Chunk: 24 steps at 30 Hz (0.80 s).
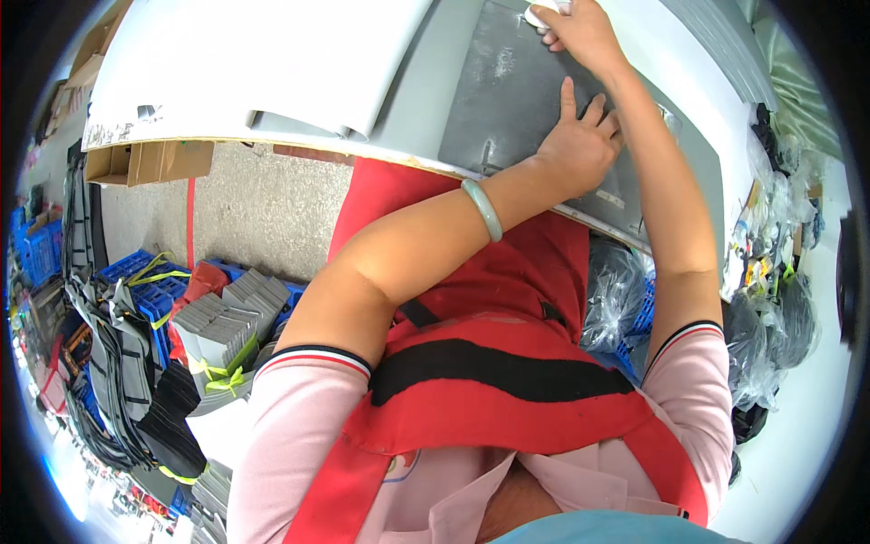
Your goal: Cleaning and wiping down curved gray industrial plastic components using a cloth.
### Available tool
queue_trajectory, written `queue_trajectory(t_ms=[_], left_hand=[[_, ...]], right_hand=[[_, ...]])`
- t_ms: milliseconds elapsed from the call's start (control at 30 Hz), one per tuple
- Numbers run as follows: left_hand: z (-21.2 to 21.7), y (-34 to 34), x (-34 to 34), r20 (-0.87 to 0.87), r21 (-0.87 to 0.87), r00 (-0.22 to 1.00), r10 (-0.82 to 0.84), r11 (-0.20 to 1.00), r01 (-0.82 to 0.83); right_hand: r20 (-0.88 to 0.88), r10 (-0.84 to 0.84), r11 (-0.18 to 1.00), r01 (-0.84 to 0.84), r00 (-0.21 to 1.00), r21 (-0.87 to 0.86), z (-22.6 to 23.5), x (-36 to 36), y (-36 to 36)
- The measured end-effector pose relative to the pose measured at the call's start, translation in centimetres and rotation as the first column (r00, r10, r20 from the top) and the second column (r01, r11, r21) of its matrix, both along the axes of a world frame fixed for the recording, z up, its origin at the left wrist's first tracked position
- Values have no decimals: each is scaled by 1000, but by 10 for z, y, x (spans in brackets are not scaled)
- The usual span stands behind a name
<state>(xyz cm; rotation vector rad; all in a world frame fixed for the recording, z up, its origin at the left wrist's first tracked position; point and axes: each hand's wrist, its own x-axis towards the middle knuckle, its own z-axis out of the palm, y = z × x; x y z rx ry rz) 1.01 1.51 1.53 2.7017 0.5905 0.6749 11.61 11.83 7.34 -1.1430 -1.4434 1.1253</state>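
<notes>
Two hands (584, 152), one bangle (483, 210), one dark panel (512, 91), one white object (536, 15)

1. Table (675, 63): pale top, worn front edge; white surface visible to the right of the dark grey panel (507, 91).
2. Grey layer (419, 77): lies beneath the dark grey panel, exposed on its left and right.
3. White sheet (254, 54): left of the dark grey panel, near edge curled.
</notes>
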Motion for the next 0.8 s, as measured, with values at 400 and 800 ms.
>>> queue_trajectory(t_ms=[400, 800], left_hand=[[4, 0, -3, -2, 35, 1000, 6, 999, -6], [-15, -19, -4, -67, 7, 986, 153, 988, -153]], right_hand=[[559, -181, 845, 419, 809, -333, 30, -46, -37], [787, 238, 883, 211, 569, -419, 36, -107, -115]])
